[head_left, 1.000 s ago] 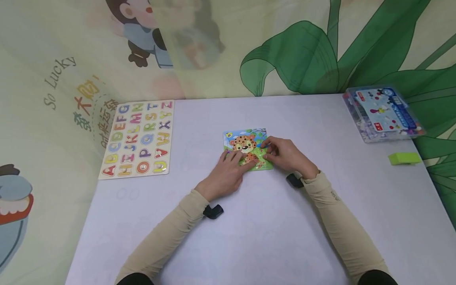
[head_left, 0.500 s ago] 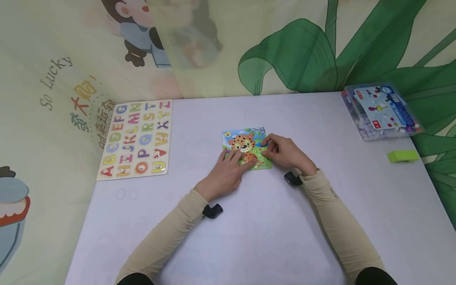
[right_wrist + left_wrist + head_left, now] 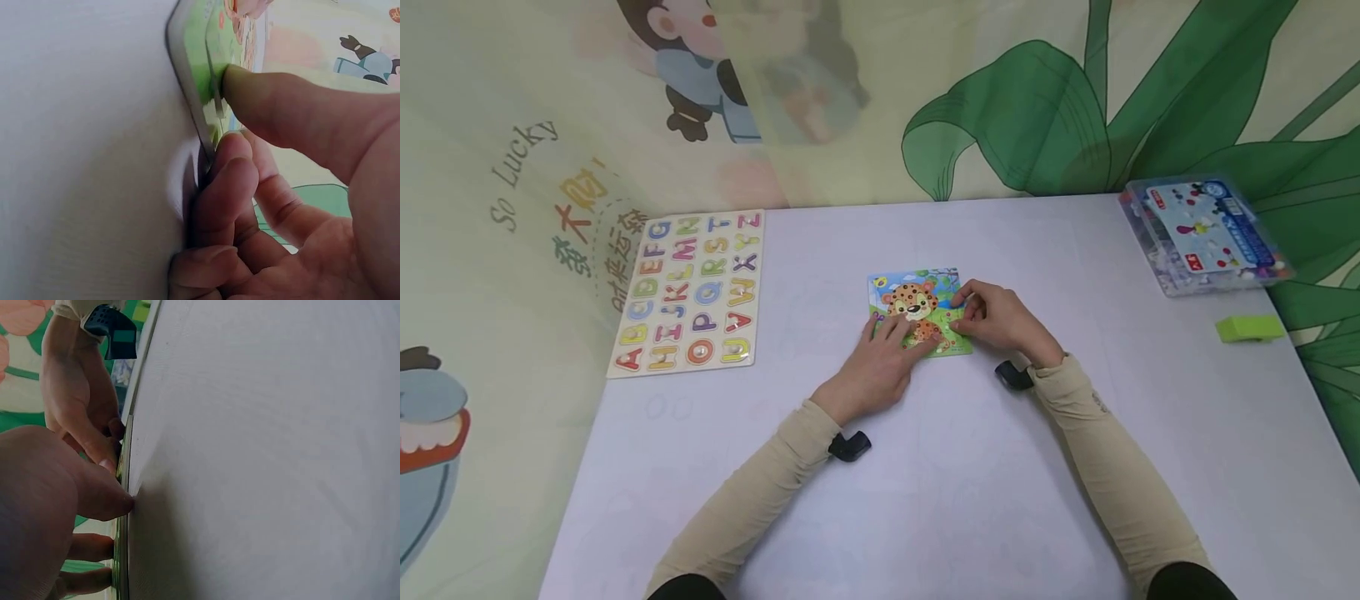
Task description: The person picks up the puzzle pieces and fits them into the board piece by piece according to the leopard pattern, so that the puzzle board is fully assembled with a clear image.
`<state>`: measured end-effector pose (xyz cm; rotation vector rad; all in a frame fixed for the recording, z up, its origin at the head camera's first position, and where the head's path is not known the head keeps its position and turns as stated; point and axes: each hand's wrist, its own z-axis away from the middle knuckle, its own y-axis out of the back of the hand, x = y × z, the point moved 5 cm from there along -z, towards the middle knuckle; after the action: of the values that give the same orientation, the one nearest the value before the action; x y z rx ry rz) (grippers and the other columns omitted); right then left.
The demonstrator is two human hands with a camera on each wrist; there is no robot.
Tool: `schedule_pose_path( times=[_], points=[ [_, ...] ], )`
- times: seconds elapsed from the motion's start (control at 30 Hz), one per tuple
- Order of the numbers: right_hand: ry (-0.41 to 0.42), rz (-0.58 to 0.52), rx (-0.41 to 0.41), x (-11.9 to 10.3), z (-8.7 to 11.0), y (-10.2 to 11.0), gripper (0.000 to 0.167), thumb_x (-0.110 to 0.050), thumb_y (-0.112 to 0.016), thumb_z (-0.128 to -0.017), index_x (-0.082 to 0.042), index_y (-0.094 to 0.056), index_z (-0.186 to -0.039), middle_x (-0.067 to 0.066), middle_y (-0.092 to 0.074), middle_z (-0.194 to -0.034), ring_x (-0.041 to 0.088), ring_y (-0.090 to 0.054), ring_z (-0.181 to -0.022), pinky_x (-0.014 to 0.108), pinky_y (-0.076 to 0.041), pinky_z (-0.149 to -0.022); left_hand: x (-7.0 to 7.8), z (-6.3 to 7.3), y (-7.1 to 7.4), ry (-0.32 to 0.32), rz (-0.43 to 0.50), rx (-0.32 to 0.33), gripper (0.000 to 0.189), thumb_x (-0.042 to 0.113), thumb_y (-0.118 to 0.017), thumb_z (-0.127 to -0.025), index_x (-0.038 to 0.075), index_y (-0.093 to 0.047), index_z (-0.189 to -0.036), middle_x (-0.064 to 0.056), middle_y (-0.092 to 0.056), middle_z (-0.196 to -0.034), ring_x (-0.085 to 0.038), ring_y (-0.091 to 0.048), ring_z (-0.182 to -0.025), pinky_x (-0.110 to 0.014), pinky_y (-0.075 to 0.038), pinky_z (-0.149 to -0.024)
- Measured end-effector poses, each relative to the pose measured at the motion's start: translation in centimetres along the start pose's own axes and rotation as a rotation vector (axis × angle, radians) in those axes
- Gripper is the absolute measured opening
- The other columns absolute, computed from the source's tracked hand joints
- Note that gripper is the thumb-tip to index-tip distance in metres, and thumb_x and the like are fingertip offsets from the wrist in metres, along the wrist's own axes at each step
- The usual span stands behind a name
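A square leopard jigsaw puzzle (image 3: 916, 292) lies on the white table, blue at its far side and green at its near side. My left hand (image 3: 867, 379) rests on its lower left part, fingers spread and covering that area; in the left wrist view the thumb (image 3: 109, 497) sits at the near edge. At the right edge my right hand (image 3: 1000, 321) pinches with thumb and fingers. Up close in the right wrist view, the thumb (image 3: 262, 100) presses a green puzzle piece (image 3: 218, 44) whose edge stands slightly raised from the puzzle's base board (image 3: 193, 53).
A wooden alphabet board (image 3: 721, 329) with coloured letters lies at the left of the table (image 3: 925, 500). A clear plastic box (image 3: 1210, 233) with a printed label is at the back right, and a lime-green block (image 3: 1251, 328) is nearer. A printed cloth hangs behind.
The right hand shifts very slightly at the puzzle's right edge, still pinching there. The left hand stays in place; the head view sways a little.
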<state>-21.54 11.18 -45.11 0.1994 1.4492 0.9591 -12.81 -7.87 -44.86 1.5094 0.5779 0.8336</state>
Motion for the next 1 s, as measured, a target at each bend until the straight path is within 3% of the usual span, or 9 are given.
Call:
schedule_pose_path(
  times=[0.33,0.5,0.6,0.83,1.0],
  points=[
    [-0.049,-0.008,0.005,-0.2,-0.2,-0.2,0.029,-0.01,-0.083,-0.091,-0.001,-0.066,-0.113,0.008,-0.064,-0.084,0.019,-0.056,-0.072,0.031,-0.045,-0.067,0.4,0.1,-0.1,0.014,-0.068,0.002,0.055,0.02,-0.055,-0.107,0.029,-0.046,-0.161,-0.017,-0.045,-0.158,-0.041,-0.04,-0.151,-0.069,-0.035,-0.121],
    [-0.053,-0.005,0.006,-0.3,-0.2,-0.3,0.029,-0.01,-0.083,-0.09,-0.001,-0.066,-0.112,0.008,-0.064,-0.084,0.018,-0.056,-0.071,0.029,-0.045,-0.065,0.5,0.0,-0.4,0.016,-0.105,-0.041,0.056,0.022,-0.054,-0.108,0.029,-0.044,-0.163,-0.004,-0.034,-0.172,-0.042,-0.036,-0.155,-0.072,-0.032,-0.121],
    [-0.048,0.002,0.003,-0.2,-0.2,-0.3,0.03,-0.01,-0.083,-0.09,-0.002,-0.066,-0.113,0.009,-0.064,-0.085,0.018,-0.055,-0.072,0.029,-0.045,-0.064,0.6,-0.1,-0.4,0.02,-0.119,-0.072,0.057,0.024,-0.053,-0.109,0.029,-0.041,-0.165,0.002,-0.035,-0.173,-0.042,-0.034,-0.157,-0.073,-0.031,-0.122],
    [-0.024,0.002,-0.037,0.0,-0.2,0.0,0.031,-0.01,-0.08,-0.092,-0.002,-0.066,-0.119,0.01,-0.066,-0.091,0.02,-0.058,-0.076,0.03,-0.047,-0.069,0.8,-0.3,-0.3,0.036,-0.096,-0.102,0.058,0.021,-0.053,-0.109,0.027,-0.041,-0.165,0.001,-0.034,-0.173,-0.044,-0.032,-0.157,-0.074,-0.029,-0.122],
    [-0.013,-0.003,-0.049,0.1,0.1,0.2,0.03,-0.007,-0.078,-0.094,-0.001,-0.066,-0.121,0.012,-0.066,-0.093,0.02,-0.059,-0.078,0.029,-0.048,-0.071,1.1,-0.5,-0.3,0.031,-0.08,-0.08,0.056,0.018,-0.055,-0.107,0.026,-0.045,-0.162,0.0,-0.037,-0.171,-0.045,-0.034,-0.155,-0.075,-0.031,-0.12]
  ],
)
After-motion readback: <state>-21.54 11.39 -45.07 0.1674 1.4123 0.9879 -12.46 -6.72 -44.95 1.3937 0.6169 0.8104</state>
